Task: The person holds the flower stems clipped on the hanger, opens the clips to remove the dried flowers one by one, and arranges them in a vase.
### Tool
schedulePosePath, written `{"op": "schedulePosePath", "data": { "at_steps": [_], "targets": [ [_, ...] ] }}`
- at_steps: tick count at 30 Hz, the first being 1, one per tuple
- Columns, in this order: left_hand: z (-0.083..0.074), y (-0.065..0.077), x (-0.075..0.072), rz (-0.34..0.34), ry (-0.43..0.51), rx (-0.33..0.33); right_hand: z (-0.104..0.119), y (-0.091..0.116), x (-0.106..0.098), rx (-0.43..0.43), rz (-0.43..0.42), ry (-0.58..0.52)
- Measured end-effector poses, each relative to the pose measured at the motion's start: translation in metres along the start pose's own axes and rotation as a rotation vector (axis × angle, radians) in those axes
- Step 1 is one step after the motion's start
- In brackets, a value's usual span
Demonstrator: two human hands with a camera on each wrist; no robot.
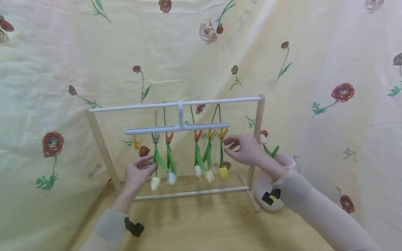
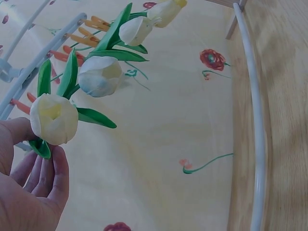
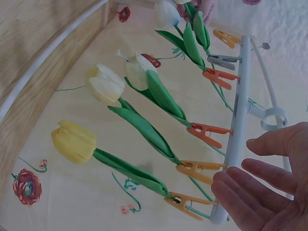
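At the left, my left hand (image 1: pixel 139 172) pinches the leafy stem of a cream tulip (image 1: pixel 155 183). The bloom (image 2: pixel 54 119) covers part of the grip in the left wrist view. That tulip hangs head down from a grey clip (image 1: pixel 155 138) on a light-blue clip hanger (image 1: pixel 150 130). My right hand (image 1: pixel 246 149) is by the hanger's right end, its fingers loosely extended and holding nothing. Beside them, an orange-yellow clip (image 3: pixel 185 204) holds a yellow tulip (image 3: pixel 74 142). A pale blue tulip (image 1: pixel 171 178) and two whitish tulips, one of them (image 3: pixel 103 83) in a yellow clip, hang between.
The hanger hooks over the top bar (image 1: pixel 135 107) of a wood-and-white rack. A yellow clip (image 1: pixel 136 143) with no flower hangs at the far left. Right of the rack stands a pale vase (image 1: pixel 262 181) with a tulip. Flower-printed cloth (image 1: pixel 176 73) surrounds the wooden table (image 1: pixel 188 223).
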State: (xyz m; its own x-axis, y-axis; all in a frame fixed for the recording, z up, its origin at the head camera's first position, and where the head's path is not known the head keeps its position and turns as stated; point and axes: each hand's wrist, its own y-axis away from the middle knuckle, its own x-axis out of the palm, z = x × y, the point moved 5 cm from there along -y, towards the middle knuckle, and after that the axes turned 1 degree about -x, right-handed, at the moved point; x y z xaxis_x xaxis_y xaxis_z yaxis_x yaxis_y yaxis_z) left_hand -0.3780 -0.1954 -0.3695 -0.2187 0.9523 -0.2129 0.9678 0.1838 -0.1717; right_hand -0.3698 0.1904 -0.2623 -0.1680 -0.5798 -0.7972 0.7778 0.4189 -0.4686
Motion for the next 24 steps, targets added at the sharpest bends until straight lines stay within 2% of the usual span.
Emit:
{"op": "schedulePosePath", "data": {
  "at_steps": [9,24],
  "targets": [
    [0.0,0.0,0.003,-0.013,-0.006,0.033,0.006,-0.007,0.011,-0.022,0.004,-0.022],
    [0.004,-0.001,0.006,-0.023,0.003,0.04,0.023,-0.028,0.035,-0.001,0.057,-0.021]
  ]
}}
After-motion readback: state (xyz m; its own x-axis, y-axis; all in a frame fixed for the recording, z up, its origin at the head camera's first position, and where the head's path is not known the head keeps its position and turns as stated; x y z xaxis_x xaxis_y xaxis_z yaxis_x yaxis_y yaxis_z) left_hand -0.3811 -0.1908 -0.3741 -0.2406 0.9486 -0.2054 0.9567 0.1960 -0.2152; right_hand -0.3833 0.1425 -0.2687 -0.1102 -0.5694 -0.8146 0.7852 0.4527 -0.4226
